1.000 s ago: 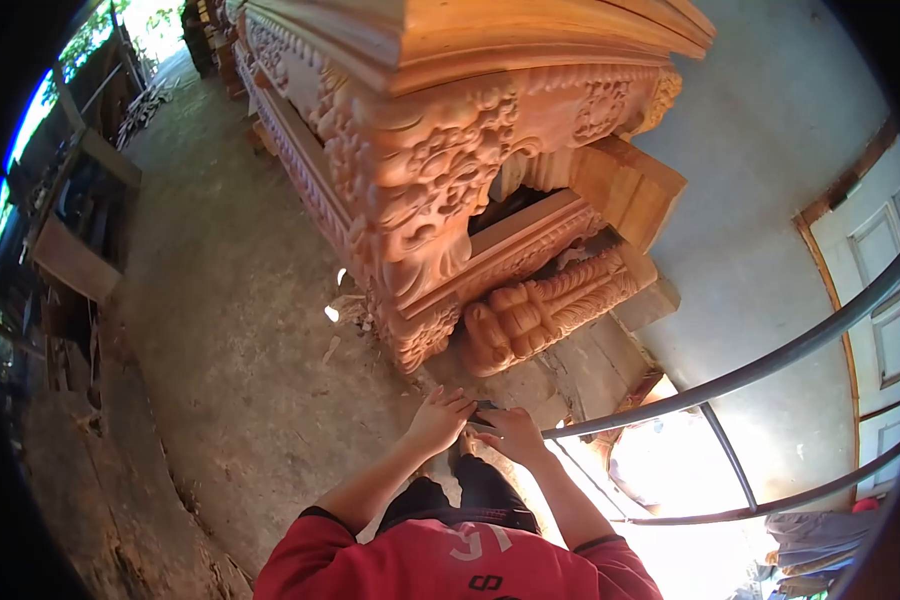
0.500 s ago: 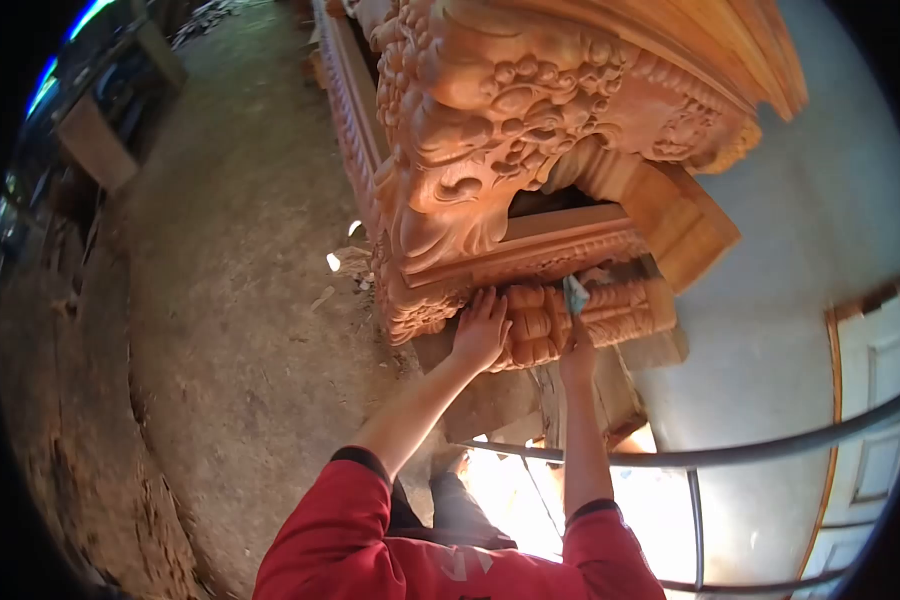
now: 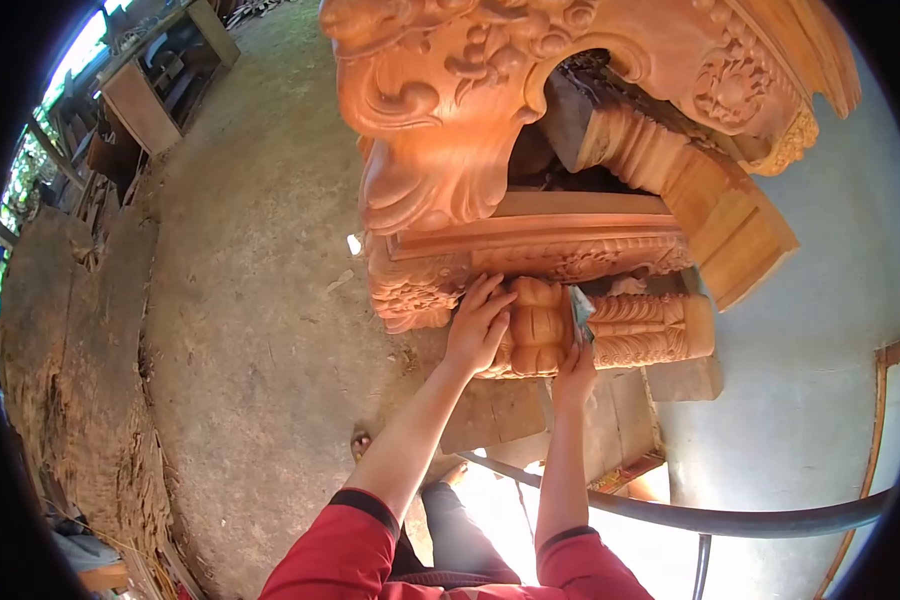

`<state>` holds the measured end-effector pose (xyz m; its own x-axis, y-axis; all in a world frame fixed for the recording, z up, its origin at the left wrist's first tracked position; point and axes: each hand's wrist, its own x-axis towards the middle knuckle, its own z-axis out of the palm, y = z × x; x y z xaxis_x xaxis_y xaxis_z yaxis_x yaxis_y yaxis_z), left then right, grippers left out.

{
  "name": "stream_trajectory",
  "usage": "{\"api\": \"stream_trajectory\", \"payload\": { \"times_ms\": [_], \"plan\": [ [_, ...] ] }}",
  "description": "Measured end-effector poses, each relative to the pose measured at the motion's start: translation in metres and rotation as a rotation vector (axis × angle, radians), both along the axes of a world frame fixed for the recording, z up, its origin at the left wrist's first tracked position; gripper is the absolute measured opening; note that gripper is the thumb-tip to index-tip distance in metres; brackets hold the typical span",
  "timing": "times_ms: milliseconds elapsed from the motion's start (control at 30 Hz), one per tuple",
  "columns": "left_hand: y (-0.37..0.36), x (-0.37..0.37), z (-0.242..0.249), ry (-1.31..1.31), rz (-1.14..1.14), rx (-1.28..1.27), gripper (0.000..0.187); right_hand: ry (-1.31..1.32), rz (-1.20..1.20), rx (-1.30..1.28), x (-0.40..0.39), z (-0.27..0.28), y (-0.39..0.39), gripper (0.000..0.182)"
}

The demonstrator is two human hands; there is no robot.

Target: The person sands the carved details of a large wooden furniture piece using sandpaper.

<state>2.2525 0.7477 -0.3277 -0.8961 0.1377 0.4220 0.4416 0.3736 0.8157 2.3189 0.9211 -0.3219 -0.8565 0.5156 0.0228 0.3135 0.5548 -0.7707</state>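
Observation:
A carved reddish wooden post (image 3: 538, 328), with rounded lobes in its middle and fine ridges toward the right end, lies crosswise in front of me. My left hand (image 3: 478, 325) rests on its left part, fingers spread and nothing in them. In my right hand (image 3: 574, 374) is a thin, pale blue-grey folded sheet, seemingly sandpaper (image 3: 581, 308), pinched by its lower end. It touches the post where the lobes meet the ridged section. My right fingertips are partly hidden.
Large carved wooden furniture (image 3: 440, 110) rises just beyond the post, its carved lower rail (image 3: 540, 240) right behind. A dark curved metal bar (image 3: 730, 518) crosses at the lower right, near a pale wall (image 3: 770, 370). Rough weathered planks (image 3: 80, 370) lie at the left.
The view has shifted, so the furniture appears turned and more wall and planks show. My left hand stays on the post; my right hand keeps the sheet against it, upright at nearly the same spot.

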Motion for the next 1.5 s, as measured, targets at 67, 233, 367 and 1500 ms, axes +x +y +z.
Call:
{"api": "stream_trajectory", "payload": {
  "times_ms": [67, 233, 367, 1500],
  "plan": [
    [0.001, 0.002, -0.001, -0.006, 0.004, -0.008, 0.028, 0.123, 0.077, 0.118, 0.015, -0.005, -0.022, 0.033],
    [0.002, 0.005, -0.005, 0.018, 0.004, 0.011, 0.028, 0.271, 0.091, 0.098, 0.049, -0.013, -0.045, 0.034],
    [0.001, 0.004, 0.0, -0.012, 0.038, 0.03, 0.025, 0.105, 0.023, 0.225, 0.012, -0.007, -0.023, 0.034],
    [-0.001, 0.0, -0.009, 0.057, -0.11, -0.026, 0.049, -0.092, 0.135, 0.491, 0.044, -0.034, 0.064, 0.038]
  ]
}}
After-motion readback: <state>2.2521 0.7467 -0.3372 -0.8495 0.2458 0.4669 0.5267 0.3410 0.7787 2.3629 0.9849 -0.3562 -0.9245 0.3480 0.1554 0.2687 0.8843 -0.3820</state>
